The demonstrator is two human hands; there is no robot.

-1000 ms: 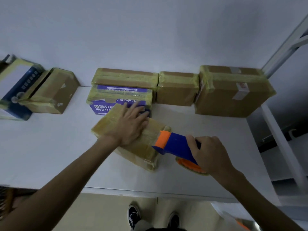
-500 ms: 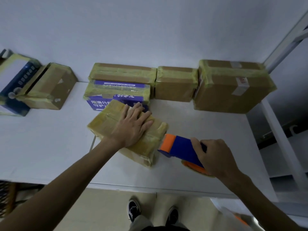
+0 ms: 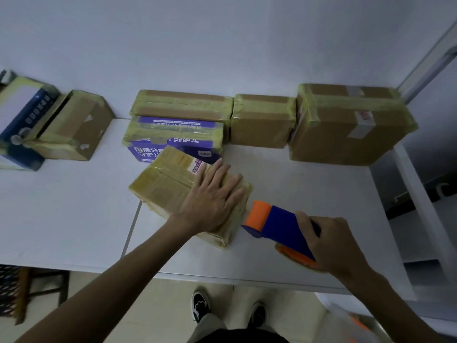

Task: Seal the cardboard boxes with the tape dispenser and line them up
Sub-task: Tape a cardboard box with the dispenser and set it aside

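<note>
1. The white table (image 3: pixel 61 219) carries all the boxes, with the person standing at its near edge.
2. Against the wall stand a large brown box (image 3: pixel 346 129), a smaller brown box (image 3: pixel 262 122) and a flat box (image 3: pixel 183 105) with a purple box (image 3: pixel 173 142) in front of it. All are banded in yellowish tape, so I judge them sealed and lined up. Two boxes at the far left (image 3: pixel 76 127) sit well apart from that row.
3. The box being taped (image 3: pixel 163 189) lies askew in front of the purple box. Whether the two touch cannot be told.
4. The tape dispenser (image 3: pixel 279 224) now has its orange nose low against the right end face of that box, near the table. A second ago it sat up at the top edge, so the strip has likely been carried over the edge and down the side — this run looks nearly finished, with cutting still to do.
5. The right hand (image 3: pixel 333 243) is wrapped round the dispenser's handle.
6. The left hand (image 3: pixel 212 201) lies flat with its fingers straight and spread, pressing the box top — it has slid from the middle toward the right end.
</note>
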